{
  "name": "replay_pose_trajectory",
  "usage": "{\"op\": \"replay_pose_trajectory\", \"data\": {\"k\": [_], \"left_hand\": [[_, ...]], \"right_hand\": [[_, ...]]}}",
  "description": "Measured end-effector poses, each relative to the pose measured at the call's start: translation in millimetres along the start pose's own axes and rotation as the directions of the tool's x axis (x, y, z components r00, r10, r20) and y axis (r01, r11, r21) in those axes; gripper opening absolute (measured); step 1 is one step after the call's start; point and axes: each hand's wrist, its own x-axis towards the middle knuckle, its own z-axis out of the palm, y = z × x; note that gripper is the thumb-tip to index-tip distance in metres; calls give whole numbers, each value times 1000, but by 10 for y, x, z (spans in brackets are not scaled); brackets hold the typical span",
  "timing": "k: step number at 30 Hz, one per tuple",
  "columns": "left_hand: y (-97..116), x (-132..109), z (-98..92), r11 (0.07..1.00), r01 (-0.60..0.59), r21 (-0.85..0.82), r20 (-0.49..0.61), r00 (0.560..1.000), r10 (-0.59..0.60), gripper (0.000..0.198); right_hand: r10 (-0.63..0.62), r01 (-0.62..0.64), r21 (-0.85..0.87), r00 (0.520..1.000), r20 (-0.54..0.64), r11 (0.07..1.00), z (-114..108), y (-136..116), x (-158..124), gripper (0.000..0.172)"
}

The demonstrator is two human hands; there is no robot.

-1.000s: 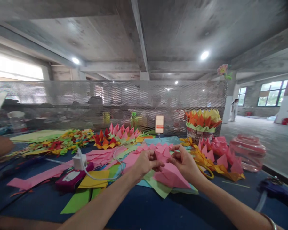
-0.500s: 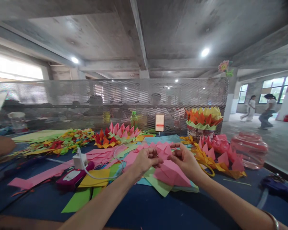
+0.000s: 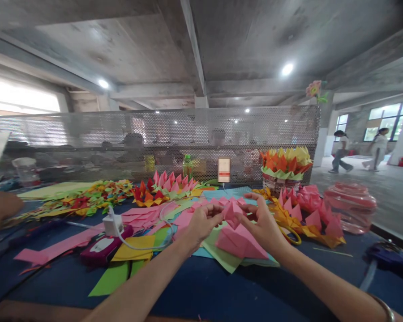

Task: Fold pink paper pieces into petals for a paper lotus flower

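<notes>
Pink in colour and folded to a point: holds a small paper piece [image 3: 233,213] above the bench [image 3: 195,295], well to the right of the purple box [image 3: 99,246]. Grips its left edge between thumb and fingers of the left hand [image 3: 203,223]; takes its right edge between thumb and fingers of the right hand [image 3: 263,223], index finger lifted. Under these hands, likewise right of the purple box, a larger pink sheet [image 3: 242,241], folded, over a pale green sheet [image 3: 233,264]. On top of the purple box, a white plug [image 3: 113,223], with a white cable [image 3: 137,248] curving off rightward across yellow paper [image 3: 134,250] just beside the box. Nearer than the box, a green sheet [image 3: 109,279]; beyond it, a heap of multicoloured scraps [image 3: 94,197]; beyond and to its right, rows of pink paper points [image 3: 171,183]. Far to the right of the box, a yellow handle loop [image 3: 293,237], a basket [image 3: 282,185] topped with orange and yellow paper petals, and a see-through pink jar [image 3: 351,210]. Left of the box, another person's hand [image 3: 3,208], blurred, grip impossible to tell.
</notes>
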Motion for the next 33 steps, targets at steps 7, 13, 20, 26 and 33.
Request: {"op": "replay_pose_trajectory", "data": {"k": [7, 13, 20, 26, 33], "left_hand": [[-46, -6, -7, 980, 142, -138, 88, 987, -131, 33], [-75, -10, -17, 962, 187, -197, 142, 977, -160, 29], [-29, -27, -6, 956, 202, -212, 148, 974, -173, 25], [-29, -35, 5, 951, 217, -219, 145, 971, -189, 23], [-30, -53, 2, 954, 180, -240, 209, 969, -130, 22]], "right_hand": [[9, -13, 69, 998, 64, 998, -18, 27, 21, 34], [-55, 51, 68, 997, 49, 996, -13, -11, 25, 13], [-208, 203, -176, 978, -8, 963, -30, -125, -23, 18], [-329, 329, -296, 943, 50, 897, -69, -141, -3, 12], [-296, 303, -290, 953, 69, 908, -37, -110, -4, 14]]}}
